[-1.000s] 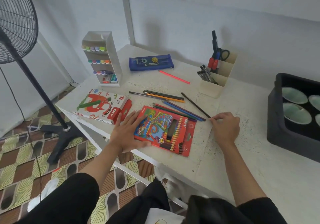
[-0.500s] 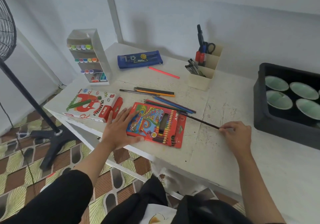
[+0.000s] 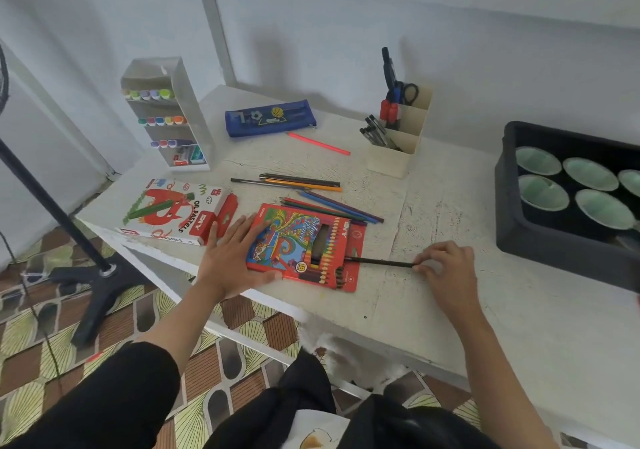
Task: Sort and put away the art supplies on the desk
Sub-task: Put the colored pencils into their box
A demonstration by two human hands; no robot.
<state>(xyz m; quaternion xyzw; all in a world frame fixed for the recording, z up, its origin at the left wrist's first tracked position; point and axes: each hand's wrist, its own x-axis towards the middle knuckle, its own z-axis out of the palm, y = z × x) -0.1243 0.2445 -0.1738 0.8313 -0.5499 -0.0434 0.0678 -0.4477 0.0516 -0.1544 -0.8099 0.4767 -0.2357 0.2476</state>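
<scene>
At the near edge of the white desk (image 3: 485, 327), the left hand (image 3: 235, 258) lies flat, fingers spread, on the left end of the red colour-pencil box (image 3: 304, 246). The right hand (image 3: 446, 268) pinches a black pencil (image 3: 379, 261) whose tip meets the box's right end. Behind lie loose coloured pencils (image 3: 332, 206), and left of them an oil pastels box (image 3: 173, 213). Farthest stand a blue pencil case (image 3: 270, 117) and a cream pen holder (image 3: 398, 143).

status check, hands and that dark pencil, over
Left hand flat on the colour pencil box, open. Right hand pinching dark pencil, tip at box's open end. Path clear.
</scene>
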